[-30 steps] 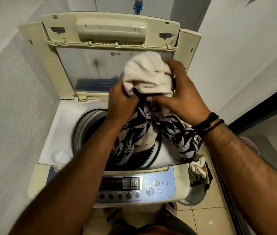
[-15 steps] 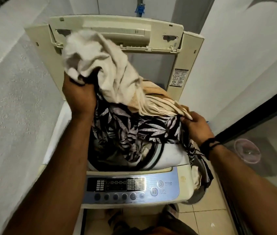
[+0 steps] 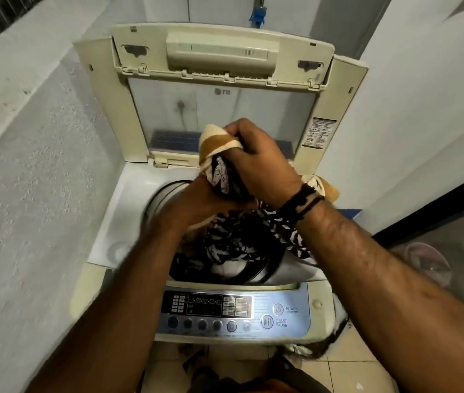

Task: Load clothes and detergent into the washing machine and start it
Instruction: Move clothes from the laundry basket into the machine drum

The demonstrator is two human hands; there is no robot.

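A cream top-loading washing machine [image 3: 111,211] stands open, its lid [image 3: 219,52] tilted up at the back. My right hand [image 3: 259,163] grips a bunch of clothes [image 3: 219,168] above the drum: a tan-and-cream cloth and a black-and-white leaf-print garment. The leaf-print garment [image 3: 239,245] hangs down into the drum [image 3: 162,194] and over its right rim. My left hand [image 3: 196,202] is under the bunch, low over the drum opening and blurred; its fingers are hidden by the clothes. No detergent is visible.
The control panel [image 3: 233,310] with power and start/pause buttons faces me at the front. A rough grey wall [image 3: 26,194] runs close on the left. A laundry basket [image 3: 310,350] with more clothes sits low at the machine's right, and a pink bowl [image 3: 429,262] lies behind glass.
My left hand came down from high left to the drum opening, and the cream cloth it lifted has dropped. My right hand rose from the right rim to above the drum, bunching the clothes.
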